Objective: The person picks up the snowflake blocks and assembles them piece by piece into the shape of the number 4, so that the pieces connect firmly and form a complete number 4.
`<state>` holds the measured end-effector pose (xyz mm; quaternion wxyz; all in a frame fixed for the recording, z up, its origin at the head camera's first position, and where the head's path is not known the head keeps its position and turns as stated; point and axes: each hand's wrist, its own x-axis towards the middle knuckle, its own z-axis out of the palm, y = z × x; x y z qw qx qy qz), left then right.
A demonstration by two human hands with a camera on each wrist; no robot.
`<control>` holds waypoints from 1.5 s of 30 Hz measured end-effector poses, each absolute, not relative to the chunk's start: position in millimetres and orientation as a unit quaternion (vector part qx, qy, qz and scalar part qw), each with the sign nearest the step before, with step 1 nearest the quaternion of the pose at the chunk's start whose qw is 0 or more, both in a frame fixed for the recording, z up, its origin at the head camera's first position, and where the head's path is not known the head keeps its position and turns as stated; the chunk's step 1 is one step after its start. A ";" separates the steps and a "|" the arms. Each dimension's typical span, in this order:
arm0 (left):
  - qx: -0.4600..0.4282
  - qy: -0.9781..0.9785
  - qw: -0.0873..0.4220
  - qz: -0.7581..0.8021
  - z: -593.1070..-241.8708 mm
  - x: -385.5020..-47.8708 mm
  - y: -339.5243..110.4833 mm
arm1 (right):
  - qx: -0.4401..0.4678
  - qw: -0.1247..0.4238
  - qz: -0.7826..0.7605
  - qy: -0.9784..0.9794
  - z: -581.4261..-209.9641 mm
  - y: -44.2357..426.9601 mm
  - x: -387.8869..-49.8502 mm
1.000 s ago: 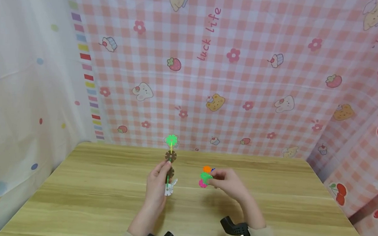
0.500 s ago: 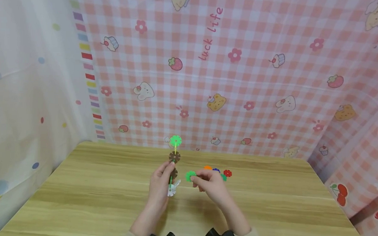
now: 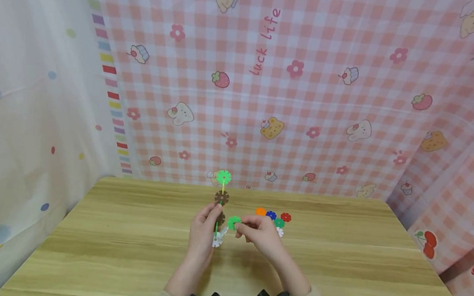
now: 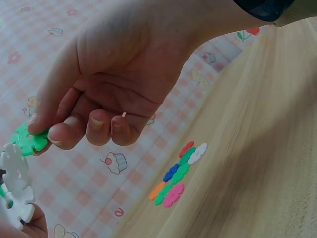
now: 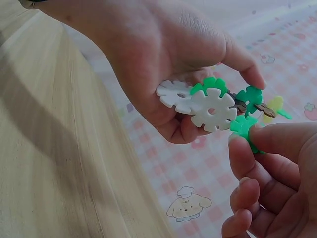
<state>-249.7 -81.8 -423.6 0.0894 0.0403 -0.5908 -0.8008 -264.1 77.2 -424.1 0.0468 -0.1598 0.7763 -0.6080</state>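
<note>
Above the counter (image 3: 137, 249), the left grip (image 3: 203, 229) holds a disc chain (image 3: 218, 197); the right grip (image 3: 262, 235) pinches a green disc (image 3: 233, 222) (light, stiffish plastic, I'd guess), best taken by its rim.

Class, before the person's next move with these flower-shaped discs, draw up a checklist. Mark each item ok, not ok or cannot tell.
1. Left hand grips the disc chain: ok.
2. Right hand pinches one green disc between thumb and finger: ok.
3. White disc beside it has open notches: ok, seen from the right wrist.
4. Notches of the two lined up for what may be a join: cannot tell.
5. Green disc touching the white one: cannot tell; they overlap in view.
6. Loose discs lying on the table, away from both hands: ok.
</note>
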 end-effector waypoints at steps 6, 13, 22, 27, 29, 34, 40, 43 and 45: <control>0.039 -0.592 0.092 -0.800 -423.2 -249.4 -81.8 | -0.171 0.043 -0.596 0.784 -423.2 77.4 -262.7; 0.042 -0.591 0.092 -0.800 -423.9 -250.8 -80.9 | -0.209 0.030 -0.557 0.803 -424.3 79.3 -263.6; 0.048 -0.591 0.096 -0.800 -425.1 -251.2 -79.0 | -0.237 0.024 -0.519 0.821 -423.8 79.6 -262.8; 0.054 -0.593 0.096 -0.797 -426.4 -250.4 -78.1 | -0.248 0.038 -0.515 0.820 -424.5 77.7 -262.4; 0.056 -0.595 0.101 -0.795 -426.8 -249.8 -78.0 | -0.249 0.044 -0.518 0.817 -425.2 76.6 -262.1; 0.057 -0.593 0.109 -0.795 -426.4 -248.8 -78.5 | -0.247 0.045 -0.523 0.815 -426.0 74.9 -261.1; 0.055 -0.577 0.099 -0.809 -424.9 -249.0 -79.1 | -0.248 0.035 -0.533 0.808 -424.4 76.9 -261.4; 0.049 -0.578 0.093 -0.809 -424.1 -248.6 -79.4 | -0.243 0.033 -0.539 0.806 -413.9 78.6 -256.2; 0.049 -0.579 0.093 -0.809 -424.3 -248.8 -79.5 | -0.237 0.038 -0.546 0.803 -411.1 81.8 -256.0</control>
